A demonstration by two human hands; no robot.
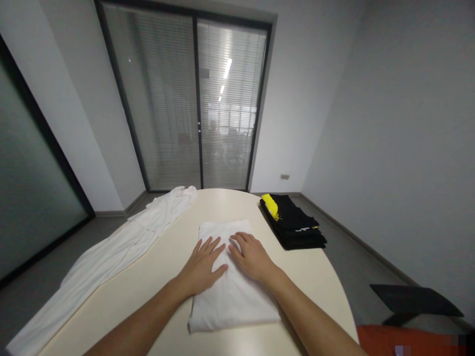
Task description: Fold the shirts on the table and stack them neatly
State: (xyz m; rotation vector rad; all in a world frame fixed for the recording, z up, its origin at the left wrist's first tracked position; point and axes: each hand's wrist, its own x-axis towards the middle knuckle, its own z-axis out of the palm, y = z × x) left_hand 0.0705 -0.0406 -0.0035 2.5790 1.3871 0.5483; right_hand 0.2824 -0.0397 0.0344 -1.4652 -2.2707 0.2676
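A white garment [237, 306], folded into a flat rectangle, lies on the cream table in front of me. My left hand [203, 262] rests on its left half, palm down with the fingers spread. On the upper right part of the same cloth lies my right hand [250, 254], its fingers a little bent and apart. Neither hand grips anything. The two hands are close together, with the fingertips near the cloth's middle. What kind of garment it is does not show.
Along the table's [178, 237] left edge stretches a long, loose white cloth [122, 252]. A stack of folded black clothes [297, 222] with a yellow patch [270, 205] sits at the right edge. A chair with a black armrest [415, 299] stands at lower right.
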